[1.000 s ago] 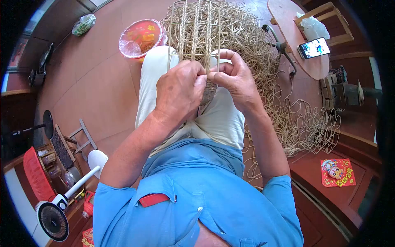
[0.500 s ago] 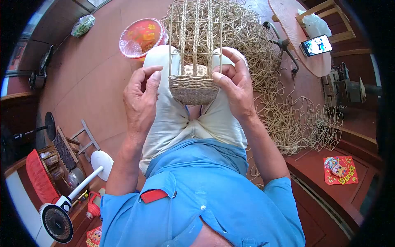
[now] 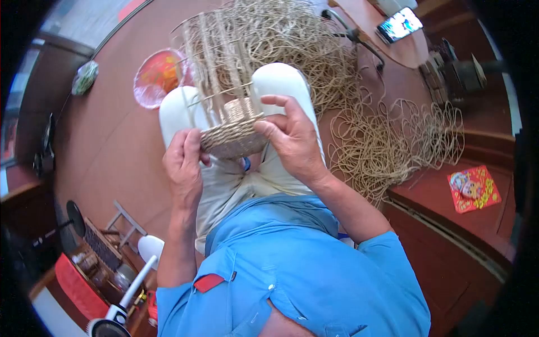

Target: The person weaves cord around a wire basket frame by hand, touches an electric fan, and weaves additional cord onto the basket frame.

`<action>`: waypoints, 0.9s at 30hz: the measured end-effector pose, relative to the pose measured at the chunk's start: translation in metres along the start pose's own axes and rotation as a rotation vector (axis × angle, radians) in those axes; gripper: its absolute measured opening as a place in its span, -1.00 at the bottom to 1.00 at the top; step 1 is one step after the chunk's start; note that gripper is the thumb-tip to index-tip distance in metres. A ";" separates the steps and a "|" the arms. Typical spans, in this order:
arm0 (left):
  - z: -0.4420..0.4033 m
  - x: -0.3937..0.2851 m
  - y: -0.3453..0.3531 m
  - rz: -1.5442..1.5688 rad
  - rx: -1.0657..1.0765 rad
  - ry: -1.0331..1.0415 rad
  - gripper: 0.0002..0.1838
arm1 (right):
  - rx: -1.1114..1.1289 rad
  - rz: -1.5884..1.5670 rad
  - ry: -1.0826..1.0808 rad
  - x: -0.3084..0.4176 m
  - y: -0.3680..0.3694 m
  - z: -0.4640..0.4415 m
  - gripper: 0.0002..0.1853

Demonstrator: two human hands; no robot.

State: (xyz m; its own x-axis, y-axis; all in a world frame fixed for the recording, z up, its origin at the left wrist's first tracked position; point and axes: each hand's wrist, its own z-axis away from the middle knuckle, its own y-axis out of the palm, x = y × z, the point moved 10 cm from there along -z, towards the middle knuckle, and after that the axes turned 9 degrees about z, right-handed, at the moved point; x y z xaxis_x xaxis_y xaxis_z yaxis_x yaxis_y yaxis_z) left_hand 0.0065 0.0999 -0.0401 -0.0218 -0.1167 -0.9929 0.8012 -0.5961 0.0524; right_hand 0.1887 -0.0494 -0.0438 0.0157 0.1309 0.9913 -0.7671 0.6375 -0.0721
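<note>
A half-woven basket (image 3: 234, 140) on a tall wire frame is held over my lap between my knees, tilted with its frame leaning up and left. Twisted cord strands run up the frame above the woven base. My left hand (image 3: 185, 160) is closed at the basket's left corner, thumb and fingers pressed together at the rim. At the right corner, my right hand (image 3: 292, 135) pinches the woven rim between thumb and fingers. Whether a loose strand lies in either pinch is too small to tell.
A big heap of loose cord (image 3: 314, 50) spreads over the floor ahead and right. Left of my knees stands a red tub (image 3: 151, 101) lined with plastic. A lit phone (image 3: 400, 25) rests on the table at upper right. A white fan (image 3: 109, 323) is at lower left.
My left hand, apart from the basket before, has come onto its left corner. The basket has tilted and shifted left, with my right hand still on it. The whole view has turned.
</note>
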 end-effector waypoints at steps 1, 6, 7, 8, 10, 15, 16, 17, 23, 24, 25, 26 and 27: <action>0.004 0.003 -0.005 0.034 -0.045 -0.022 -0.65 | -0.025 0.002 0.003 -0.001 -0.001 0.000 -0.58; 0.004 0.025 -0.018 0.036 -0.031 -0.084 -0.62 | 0.079 0.066 0.066 -0.003 0.005 -0.003 -0.60; -0.001 0.029 -0.024 0.041 -0.036 -0.103 -0.61 | 0.134 0.106 0.094 -0.004 0.011 -0.004 -0.59; -0.007 0.031 -0.026 0.049 0.001 -0.121 -0.60 | 0.119 0.115 0.084 -0.001 0.011 -0.005 -0.60; -0.012 0.028 -0.027 0.034 0.031 -0.142 -0.60 | 0.064 0.071 0.033 -0.008 0.004 -0.007 -0.65; -0.025 0.006 -0.068 -0.124 -0.167 0.083 -0.61 | -0.170 0.004 0.185 -0.032 -0.091 -0.031 -0.74; -0.029 0.010 -0.074 -0.047 -0.257 0.082 -0.60 | -0.283 -0.157 0.191 -0.058 -0.114 -0.041 -0.68; -0.032 0.012 -0.073 -0.044 -0.257 0.079 -0.60 | -0.304 -0.053 0.237 -0.081 -0.141 -0.056 -0.65; -0.033 0.020 -0.075 -0.250 -0.371 0.104 -0.61 | -0.280 0.183 0.242 -0.177 -0.179 -0.142 -0.75; -0.032 0.017 -0.074 -0.253 -0.396 0.091 -0.63 | -0.314 0.326 0.157 -0.171 -0.180 -0.162 -0.71; -0.031 0.017 -0.076 -0.255 -0.402 0.085 -0.63 | -0.345 0.470 0.068 -0.161 -0.177 -0.181 -0.67; -0.028 0.016 -0.078 -0.259 -0.413 0.091 -0.62 | -0.319 0.393 0.194 -0.175 -0.174 -0.199 -0.57; -0.028 0.015 -0.080 -0.264 -0.424 0.097 -0.62 | -0.309 0.394 0.193 -0.191 -0.176 -0.220 -0.57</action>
State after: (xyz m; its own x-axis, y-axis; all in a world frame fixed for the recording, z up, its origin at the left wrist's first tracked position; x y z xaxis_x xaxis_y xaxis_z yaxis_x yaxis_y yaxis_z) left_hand -0.0415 0.1676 -0.0625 -0.2165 0.0806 -0.9730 0.9487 -0.2179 -0.2291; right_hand 0.4623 -0.0196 -0.2450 -0.0954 0.5246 0.8460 -0.5144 0.7016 -0.4931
